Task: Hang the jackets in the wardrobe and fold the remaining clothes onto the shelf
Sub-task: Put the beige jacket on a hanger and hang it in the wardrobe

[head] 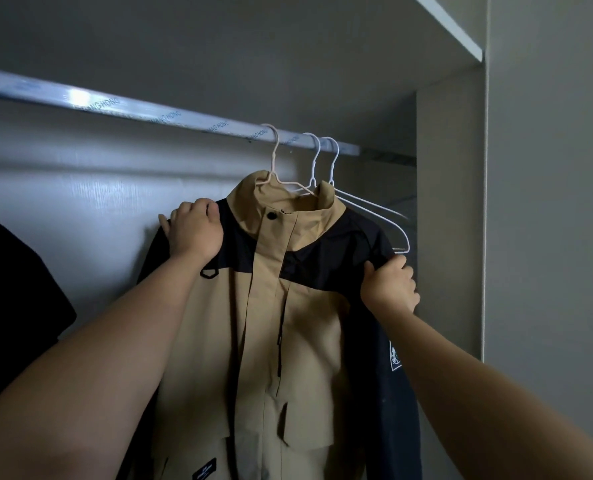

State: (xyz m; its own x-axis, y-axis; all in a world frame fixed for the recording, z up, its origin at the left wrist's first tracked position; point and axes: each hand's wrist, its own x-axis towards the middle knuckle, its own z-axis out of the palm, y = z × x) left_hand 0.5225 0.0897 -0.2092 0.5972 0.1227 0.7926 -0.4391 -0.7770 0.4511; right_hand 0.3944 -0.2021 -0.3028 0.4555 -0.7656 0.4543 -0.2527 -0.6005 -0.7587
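rail: runs left to right, above both hands.
left hand: fingers curled over the jacket at its near black shoulder, holding it.
jacket: hangs upright between the hands from a pale hanger hooked on the rail.
right hand: fingers pinch the far shoulder, lower than the left hand.
empty hangers: just behind, rightward.

The person's left forearm and right forearm were bare along their visible length, broad near the bottom edge and narrowing to the wrists. The left grip and the right grip were bare hands with short, thick fingers. A black fabric patch at the left edge might have been a sleeve, but that could not be told.
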